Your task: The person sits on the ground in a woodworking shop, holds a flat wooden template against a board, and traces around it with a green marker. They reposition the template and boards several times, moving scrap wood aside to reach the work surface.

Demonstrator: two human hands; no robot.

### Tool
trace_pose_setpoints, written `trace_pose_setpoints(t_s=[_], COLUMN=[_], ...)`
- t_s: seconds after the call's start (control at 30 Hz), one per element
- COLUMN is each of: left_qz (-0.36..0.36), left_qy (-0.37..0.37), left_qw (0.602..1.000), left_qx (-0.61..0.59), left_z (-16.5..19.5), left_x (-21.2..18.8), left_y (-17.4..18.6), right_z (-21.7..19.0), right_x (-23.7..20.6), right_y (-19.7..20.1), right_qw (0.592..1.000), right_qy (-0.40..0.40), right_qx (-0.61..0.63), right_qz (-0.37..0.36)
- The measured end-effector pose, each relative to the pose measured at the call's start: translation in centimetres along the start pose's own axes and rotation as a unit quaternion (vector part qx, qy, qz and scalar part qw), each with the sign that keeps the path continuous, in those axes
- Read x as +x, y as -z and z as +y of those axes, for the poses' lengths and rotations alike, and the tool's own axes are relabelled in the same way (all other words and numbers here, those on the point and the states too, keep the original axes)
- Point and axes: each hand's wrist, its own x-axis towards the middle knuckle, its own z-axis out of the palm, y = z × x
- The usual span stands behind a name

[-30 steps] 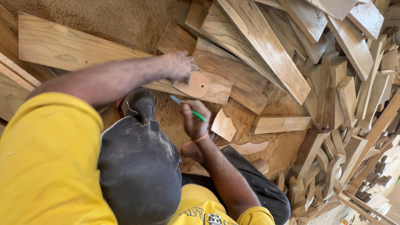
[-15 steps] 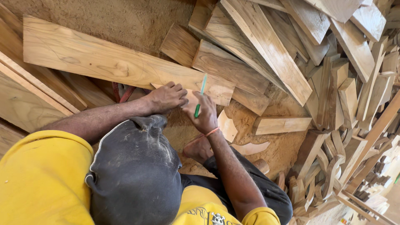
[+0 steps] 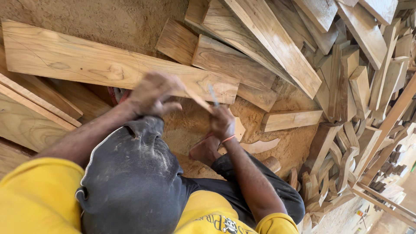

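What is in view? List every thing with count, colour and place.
plank: one, light brown, long, upper left on the sawdust
boards: many, brown, piled at upper middle and right
offcuts: many, brown, heaped at right
block: one, pale brown, right of the hands
curved piece: one, pale, on the sawdust by the foot
sawdust: tan, covers the floor
pencil: one, blurred, greyish, in the right hand
cap: one, dark, dusty, lower middle
shirt: one, yellow, bottom
foot: one, bare, below the hands
left hand: blurred, at the plank's edge
right hand: holds the pencil
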Motion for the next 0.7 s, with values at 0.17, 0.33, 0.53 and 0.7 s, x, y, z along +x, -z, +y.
trace_pose_setpoints(t_s=[0.17, 0.33, 0.53, 0.7], left_qz=[0.033, -0.125, -0.254, -0.250], left_qy=[0.177, 0.258, 0.271, 0.187], left_qw=[0.980, 0.946, 0.905, 0.920], left_qx=[0.086, 0.150, 0.207, 0.237], left_z=[-2.0, -1.6, -2.5, -3.6], left_x=[-2.6, -2.8, -0.8, 0.8], left_y=[4.0, 4.5, 3.3, 2.1], right_z=[3.6, 4.4, 5.1, 7.1], right_x=[1.3, 2.0, 1.0, 1.9], right_y=[1.7, 1.4, 0.6, 0.3], right_qw=[0.961, 0.928, 0.926, 0.909], right_qy=[-0.214, -0.276, -0.286, -0.364], right_qx=[0.115, 0.184, 0.184, 0.125], right_qz=[0.133, 0.168, 0.166, 0.163])
